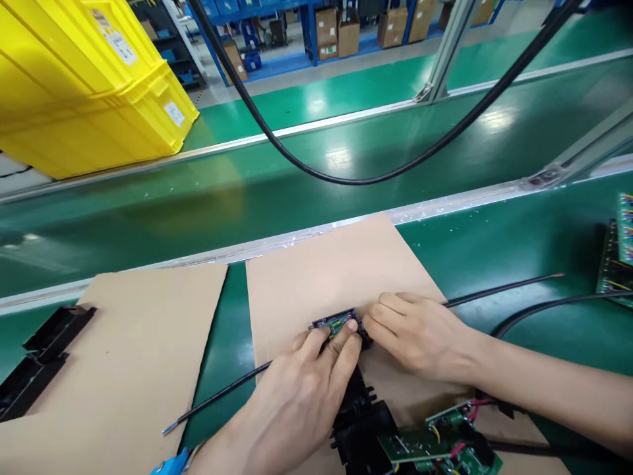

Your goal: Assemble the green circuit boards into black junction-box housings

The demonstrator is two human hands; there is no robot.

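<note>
A small green circuit board point(338, 324) lies inside a black plastic housing point(352, 313) on a cardboard sheet. My left hand point(309, 389) is closed over the near side of the housing, its fingertips pressing on the board. At the housing's right end, my right hand point(420, 333) pinches with its fingers curled; a black cable point(499, 290) passes behind that hand, and the fingertips' exact grip is hidden. Another black cable point(222, 393) with a stripped blue end comes out left of my left hand. Nearer me sit more black housing parts point(363, 435) and a wired green circuit board point(420, 443).
On the left, black housings point(37, 373) rest on a second cardboard sheet point(143, 343). Stacked yellow bins point(99, 99) stand behind. A thick black cable point(346, 179) hangs in a loop ahead. More circuit boards point(626, 231) lie at the right edge.
</note>
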